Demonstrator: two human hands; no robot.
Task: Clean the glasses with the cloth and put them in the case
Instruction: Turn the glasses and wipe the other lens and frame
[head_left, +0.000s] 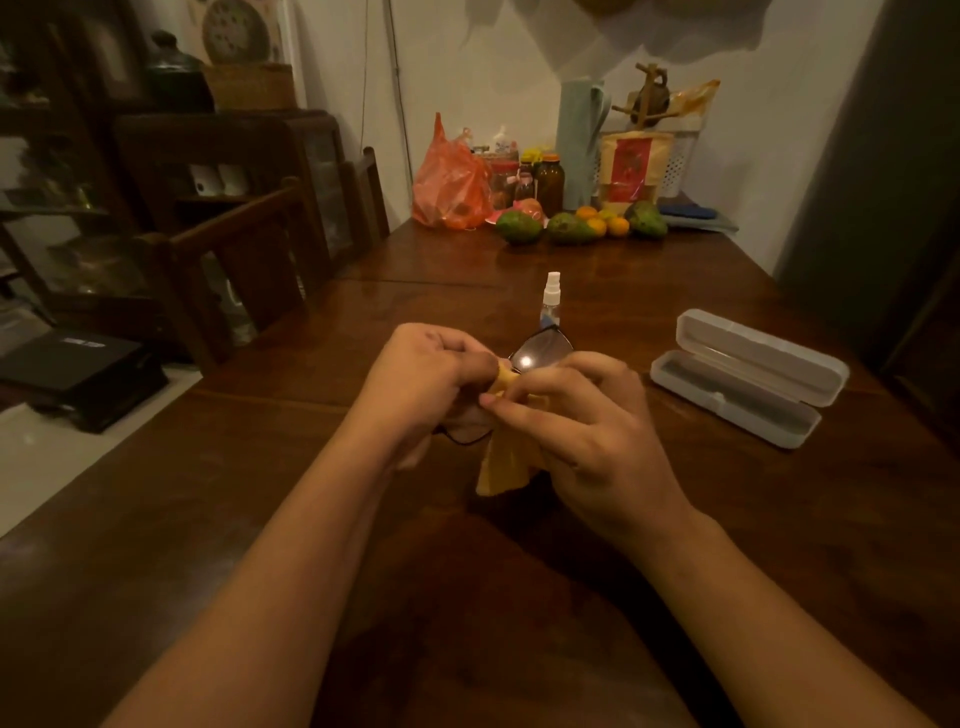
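Observation:
Dark-framed glasses (540, 349) are held above the wooden table (260, 493), between both hands. My left hand (426, 384) grips the frame near the bridge, and one lens edge shows below it. My right hand (587, 441) pinches a yellow cloth (506, 460) against the glasses; the cloth's loose end hangs down under the hand. One lens sticks up past my fingers and catches a glint of light. A clear plastic glasses case (748, 376) lies open on the table to the right, with nothing in it.
A small spray bottle (550, 299) stands just behind the glasses. At the table's far end are an orange plastic bag (449, 184), jars, avocados and oranges (571, 226). Wooden chairs (249, 260) and a dark cabinet stand to the left.

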